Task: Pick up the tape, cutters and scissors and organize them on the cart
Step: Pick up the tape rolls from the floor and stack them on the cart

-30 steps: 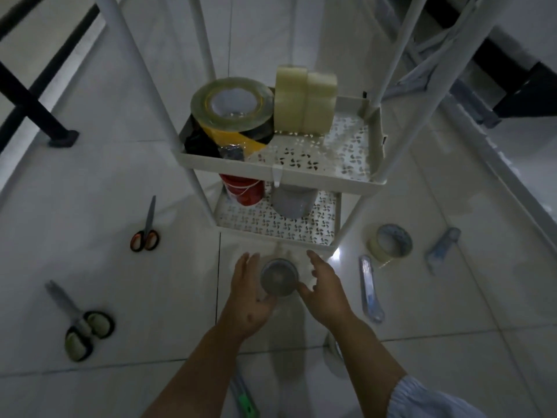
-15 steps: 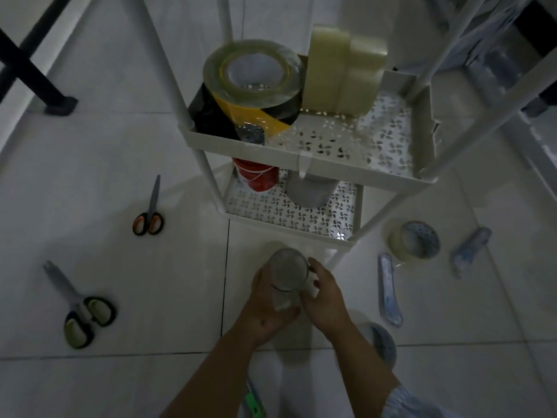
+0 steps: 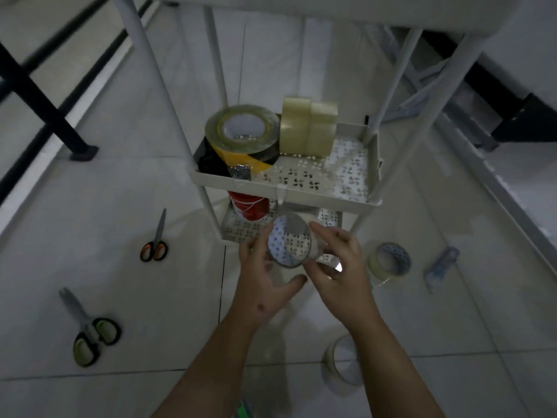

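Note:
My left hand (image 3: 265,282) and my right hand (image 3: 340,267) hold a clear tape roll (image 3: 291,241) between them, raised in front of the white cart's lower shelf (image 3: 238,232). The middle shelf (image 3: 301,188) carries a yellow-black tape roll with a clear roll on top (image 3: 241,131) and two upright clear rolls (image 3: 309,126). A red roll (image 3: 248,206) stands on the lower shelf. On the floor lie orange-handled scissors (image 3: 154,239), green-handled scissors (image 3: 87,327), a tape roll (image 3: 388,262), another roll (image 3: 342,363) and a blue cutter (image 3: 440,268).
The cart's white posts (image 3: 156,70) rise on both sides of the shelves. A black metal frame (image 3: 45,101) stands on the floor at the left. A green object (image 3: 244,410) shows at the bottom edge between my arms.
Both hands closed on the clear tape roll on the floor and lifted it up toward the cart's lower shelf. The view moved back and tilted up.

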Demonstrator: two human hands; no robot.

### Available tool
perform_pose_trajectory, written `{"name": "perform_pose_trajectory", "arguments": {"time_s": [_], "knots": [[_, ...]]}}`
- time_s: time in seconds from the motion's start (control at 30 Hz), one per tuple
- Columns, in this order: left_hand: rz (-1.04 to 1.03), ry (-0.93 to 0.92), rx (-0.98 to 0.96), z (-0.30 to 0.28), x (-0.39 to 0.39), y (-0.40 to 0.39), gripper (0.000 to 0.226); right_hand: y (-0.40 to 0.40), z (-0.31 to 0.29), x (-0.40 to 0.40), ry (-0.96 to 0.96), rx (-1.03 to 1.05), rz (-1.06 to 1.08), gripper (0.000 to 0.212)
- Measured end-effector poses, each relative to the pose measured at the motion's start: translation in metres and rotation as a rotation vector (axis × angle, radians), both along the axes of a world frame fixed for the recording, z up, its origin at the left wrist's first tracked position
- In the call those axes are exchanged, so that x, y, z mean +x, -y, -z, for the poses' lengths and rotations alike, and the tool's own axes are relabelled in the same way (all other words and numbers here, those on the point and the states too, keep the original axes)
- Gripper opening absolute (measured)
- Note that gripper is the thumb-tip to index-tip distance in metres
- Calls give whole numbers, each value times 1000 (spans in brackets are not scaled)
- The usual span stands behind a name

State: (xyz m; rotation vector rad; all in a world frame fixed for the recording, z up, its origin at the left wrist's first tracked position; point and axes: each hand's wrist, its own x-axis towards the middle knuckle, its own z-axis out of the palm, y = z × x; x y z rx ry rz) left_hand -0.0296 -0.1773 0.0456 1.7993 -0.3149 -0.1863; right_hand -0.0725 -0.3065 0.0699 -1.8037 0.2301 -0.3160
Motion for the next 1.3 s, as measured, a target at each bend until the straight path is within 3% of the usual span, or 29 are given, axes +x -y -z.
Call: {"name": "perform_pose_trajectory", "arguments": {"time_s": [0.23, 0.47, 0.57, 0.67, 0.9, 1.07, 1.3], "knots": [[55, 232, -57, -66, 19, 26, 72, 8, -49, 11, 164, -24, 168, 52], [247, 120, -162, -96, 61, 54, 61, 8, -79, 47, 204, -314, 305, 48], [289, 53, -157, -93, 78, 66, 50, 15, -82, 68, 151, -316, 336, 45], [256, 30, -122, -88, 88, 72, 58, 22, -76, 87, 84, -337, 370, 46], [294, 4, -51, -74, 109, 75, 63, 40, -77, 121, 206, -168, 469, 48], [329, 3, -17, -76, 116, 88, 59, 52, -71, 148, 51, -168, 556, 47], [273, 53, 31, -78, 121, 95, 49, 65, -67, 166, -10, -16, 583, 36]]}}
